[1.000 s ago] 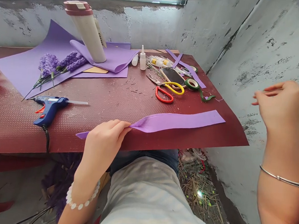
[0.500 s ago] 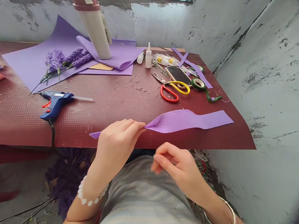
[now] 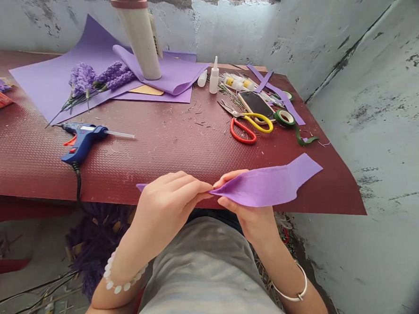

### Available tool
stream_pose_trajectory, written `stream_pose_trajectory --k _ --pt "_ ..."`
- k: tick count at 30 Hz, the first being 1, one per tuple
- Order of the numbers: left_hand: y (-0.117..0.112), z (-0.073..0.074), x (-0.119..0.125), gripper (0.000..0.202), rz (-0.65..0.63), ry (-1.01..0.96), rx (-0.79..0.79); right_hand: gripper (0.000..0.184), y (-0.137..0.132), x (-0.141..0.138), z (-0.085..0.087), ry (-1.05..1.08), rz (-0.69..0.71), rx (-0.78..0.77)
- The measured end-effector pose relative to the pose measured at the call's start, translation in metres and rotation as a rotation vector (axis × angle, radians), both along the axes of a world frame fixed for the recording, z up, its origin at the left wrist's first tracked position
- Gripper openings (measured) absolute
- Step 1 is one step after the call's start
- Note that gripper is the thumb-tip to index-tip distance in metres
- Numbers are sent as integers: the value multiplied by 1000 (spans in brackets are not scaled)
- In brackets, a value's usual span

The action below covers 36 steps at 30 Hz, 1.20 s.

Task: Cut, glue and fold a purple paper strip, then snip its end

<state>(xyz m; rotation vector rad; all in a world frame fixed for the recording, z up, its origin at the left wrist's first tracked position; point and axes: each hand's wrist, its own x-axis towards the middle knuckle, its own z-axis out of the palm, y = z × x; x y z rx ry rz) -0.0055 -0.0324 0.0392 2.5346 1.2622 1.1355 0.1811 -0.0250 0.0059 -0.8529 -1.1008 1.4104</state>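
Note:
A long purple strip [image 3: 270,184], which looks like felt or foam sheet, is folded lengthwise and narrowed where my left hand [image 3: 173,202] pinches it. Its short left end pokes out past that hand. My right hand [image 3: 253,219] is under the strip, thumb on the near side and fingers on the far side, closed around it beside the left fingertips. To the right the strip widens and its end spreads out above the table's front edge. The right palm is partly hidden by the strip.
On the red-brown table [image 3: 174,145] lie a blue glue gun [image 3: 84,142], scissors [image 3: 245,126], a phone [image 3: 257,105], green tape [image 3: 285,117] and a glue bottle [image 3: 214,77]. Behind are a tumbler [image 3: 142,39], purple sheets [image 3: 186,75] and lavender-like flowers [image 3: 82,80]. A wall [image 3: 383,153] borders the right.
My right hand has moved up from below the table edge and taken hold of the strip from underneath. The strip's right part is now lifted and bent; my left hand keeps its pinch.

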Motion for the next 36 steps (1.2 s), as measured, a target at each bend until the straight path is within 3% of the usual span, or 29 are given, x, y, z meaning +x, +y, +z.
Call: stream_pose_trajectory --k 11,20,24,30,36 --pt "-1 3 0 12 -8 19 14 24 -4 -8 -12 51 -219 58" --pt "-1 3 9 7 21 8 103 20 -5 -10 -7 2 -172 155" --pt "-2 2 8 9 63 12 125 35 -7 -10 -4 28 -165 174" --pt "-3 -1 2 10 46 32 145 25 -6 -2 -6 -31 -210 -4" --pt "-4 -5 0 11 105 64 181 22 -3 6 -9 -109 -313 -17"
